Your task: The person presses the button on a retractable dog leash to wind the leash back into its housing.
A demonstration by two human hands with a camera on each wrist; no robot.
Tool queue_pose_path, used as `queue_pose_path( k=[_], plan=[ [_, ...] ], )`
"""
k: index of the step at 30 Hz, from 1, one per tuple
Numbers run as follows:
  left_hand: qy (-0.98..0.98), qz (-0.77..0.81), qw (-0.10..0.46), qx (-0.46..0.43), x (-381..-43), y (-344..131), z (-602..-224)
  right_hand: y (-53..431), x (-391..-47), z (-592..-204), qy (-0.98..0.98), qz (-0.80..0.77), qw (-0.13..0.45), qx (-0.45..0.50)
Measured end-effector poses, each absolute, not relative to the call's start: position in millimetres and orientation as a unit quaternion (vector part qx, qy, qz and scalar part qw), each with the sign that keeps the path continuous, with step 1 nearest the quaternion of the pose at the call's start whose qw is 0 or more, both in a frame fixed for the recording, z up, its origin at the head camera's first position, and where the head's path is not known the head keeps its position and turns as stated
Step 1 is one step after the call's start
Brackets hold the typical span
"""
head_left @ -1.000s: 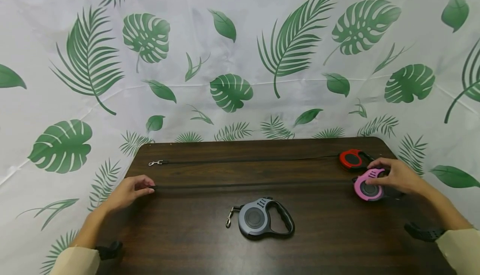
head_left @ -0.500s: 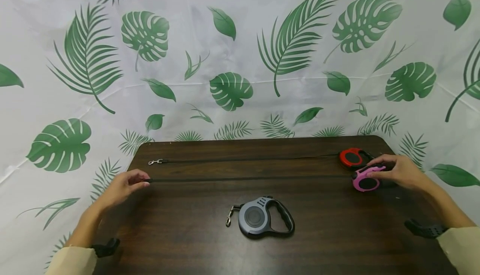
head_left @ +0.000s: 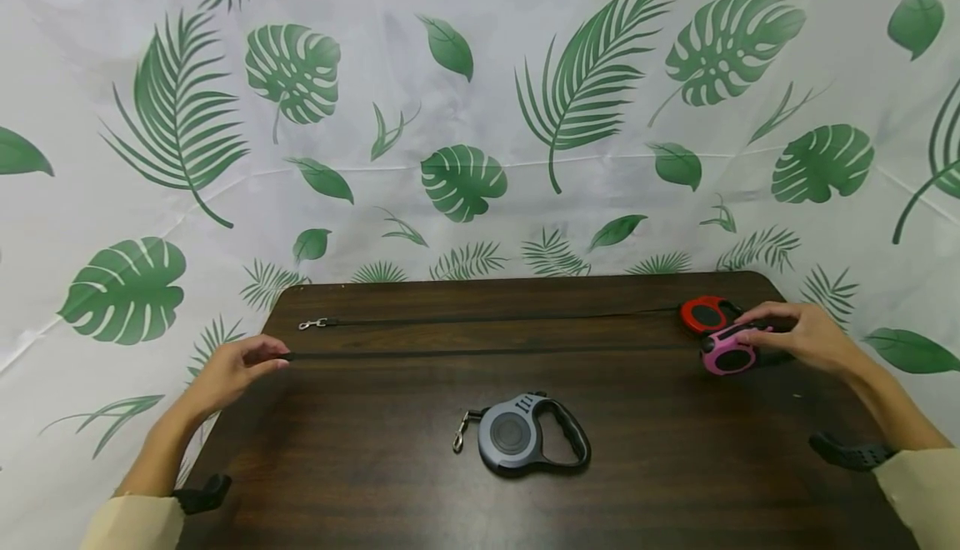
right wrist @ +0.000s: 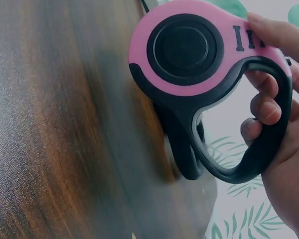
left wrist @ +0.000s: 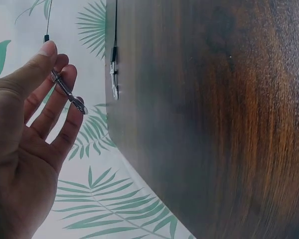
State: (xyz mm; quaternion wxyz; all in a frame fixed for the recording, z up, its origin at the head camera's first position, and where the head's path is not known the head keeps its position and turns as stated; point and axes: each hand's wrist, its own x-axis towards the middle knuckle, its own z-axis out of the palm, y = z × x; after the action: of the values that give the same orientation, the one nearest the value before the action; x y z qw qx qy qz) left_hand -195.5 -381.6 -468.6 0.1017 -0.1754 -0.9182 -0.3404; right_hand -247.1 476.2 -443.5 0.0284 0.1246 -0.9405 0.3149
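My right hand (head_left: 813,337) grips a pink retractable dog leash (head_left: 729,352) near the table's right end. In the right wrist view, fingers curl through its black handle (right wrist: 276,134). Its black strap (head_left: 487,353) stretches straight across to my left hand (head_left: 238,369), which pinches the strap's end between thumb and fingers. A metal snap hook (left wrist: 69,92) hangs across the left fingers in the left wrist view. Behind lies a red retractable leash (head_left: 703,314), its strap drawn out leftward to its own snap hook (head_left: 315,324). The right hand partly covers the red leash's handle.
A grey retractable leash (head_left: 510,435) lies at the middle front of the dark wooden table (head_left: 360,475), its strap wound in and its small hook (head_left: 459,436) to the left. A white cloth with green leaves (head_left: 480,100) hangs behind the table.
Both hands have moved slightly away toward the back of the table, the left also leftward. The pink leash has tilted and come closer to the red one; its strap stays taut.
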Motion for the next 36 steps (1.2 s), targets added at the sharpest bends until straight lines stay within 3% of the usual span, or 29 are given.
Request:
queue_pose_path(
  k=[14, 36],
  plan=[
    [-0.925, -0.333, 0.103, -0.148, -191.1, -386.7, -465.1, 473.9, -250.2, -439.7, -0.914, 0.364, 0.054, 0.172],
    [-0.925, -0.34, 0.097, -0.14, -188.7, -389.5, -464.0, 466.3, -252.2, -445.3, -0.862, 0.473, 0.106, 0.148]
  ],
)
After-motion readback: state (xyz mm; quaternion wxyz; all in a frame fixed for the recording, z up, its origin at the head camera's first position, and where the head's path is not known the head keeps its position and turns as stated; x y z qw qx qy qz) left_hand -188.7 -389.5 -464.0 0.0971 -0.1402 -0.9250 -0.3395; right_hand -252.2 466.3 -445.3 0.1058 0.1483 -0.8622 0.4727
